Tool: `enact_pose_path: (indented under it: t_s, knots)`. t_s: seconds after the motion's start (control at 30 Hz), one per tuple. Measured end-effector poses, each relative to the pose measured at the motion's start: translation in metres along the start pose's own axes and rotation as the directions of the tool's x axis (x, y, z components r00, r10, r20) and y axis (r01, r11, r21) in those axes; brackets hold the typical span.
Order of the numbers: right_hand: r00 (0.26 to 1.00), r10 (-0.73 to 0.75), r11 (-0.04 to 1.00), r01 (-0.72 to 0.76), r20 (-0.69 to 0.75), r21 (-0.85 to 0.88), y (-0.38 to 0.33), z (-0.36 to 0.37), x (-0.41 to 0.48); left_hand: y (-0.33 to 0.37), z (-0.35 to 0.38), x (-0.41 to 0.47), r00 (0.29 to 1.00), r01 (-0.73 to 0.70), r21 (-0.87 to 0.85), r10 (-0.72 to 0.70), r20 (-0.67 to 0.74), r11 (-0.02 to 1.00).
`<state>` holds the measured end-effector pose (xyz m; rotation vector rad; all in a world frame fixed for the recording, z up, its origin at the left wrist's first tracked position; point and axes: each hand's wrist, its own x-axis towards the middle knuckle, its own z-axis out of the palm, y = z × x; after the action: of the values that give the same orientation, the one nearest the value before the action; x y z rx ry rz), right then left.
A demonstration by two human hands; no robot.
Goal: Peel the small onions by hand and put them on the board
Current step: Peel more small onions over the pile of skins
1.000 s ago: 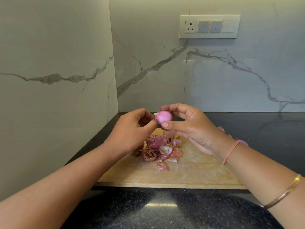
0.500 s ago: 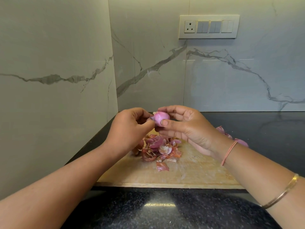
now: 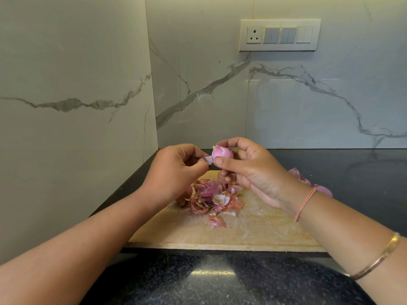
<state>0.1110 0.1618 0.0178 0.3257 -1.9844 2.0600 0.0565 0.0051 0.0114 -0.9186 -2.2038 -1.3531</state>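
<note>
A small pink onion (image 3: 221,153) is held in the air above the wooden board (image 3: 253,230). My right hand (image 3: 248,170) grips it between thumb and fingers. My left hand (image 3: 176,170) pinches a strip of pale skin (image 3: 207,160) that hangs off the onion's left side. Under my hands a heap of pink and brown peels (image 3: 212,198) lies on the board, with one loose peel (image 3: 217,221) nearer me. Behind my right wrist, pink onions (image 3: 323,190) lie on the counter, partly hidden.
The board rests on a black speckled counter (image 3: 220,280) set in a corner of marble-look walls. A switch and socket panel (image 3: 279,35) is on the back wall. The wall on the left stands close to my left arm.
My left hand has pulled a strip of skin down and away from the onion's left side. My right hand has turned the onion a little. Both hands stay above the board.
</note>
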Motion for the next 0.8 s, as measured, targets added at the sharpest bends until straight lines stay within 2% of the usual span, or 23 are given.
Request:
enact_pose_path:
  t_s: [0.43, 0.57, 0.63, 0.73, 0.8]
  knots:
    - [0.998, 0.049, 0.998, -0.048, 0.040, -0.026, -0.005, -0.004, 0.000, 0.001, 0.000, -0.001, 0.996, -0.062, 0.163, 0.071, -0.054, 0.985]
    - [0.996, 0.044, 0.999, -0.042, 0.079, -0.022, -0.009, -0.007, 0.000, -0.003, -0.006, 0.002, 0.995, -0.021, 0.175, 0.039, -0.097, 0.984]
    - [0.996, 0.031, 0.999, -0.030, 0.088, -0.015, -0.012, -0.008, 0.000, -0.003, -0.005, 0.002, 0.998, -0.032, 0.171, 0.041, -0.053, 0.985]
    - [0.995, 0.028, 0.999, -0.025, 0.091, -0.031, -0.011, -0.009, -0.001, -0.001, -0.001, -0.002, 0.993, -0.097, 0.209, 0.080, 0.086, 0.973]
    - [0.996, 0.027, 0.998, -0.022, 0.090, -0.055, -0.009, -0.008, -0.002, 0.000, -0.001, -0.002, 0.987, -0.139, 0.236, 0.114, 0.116, 0.962]
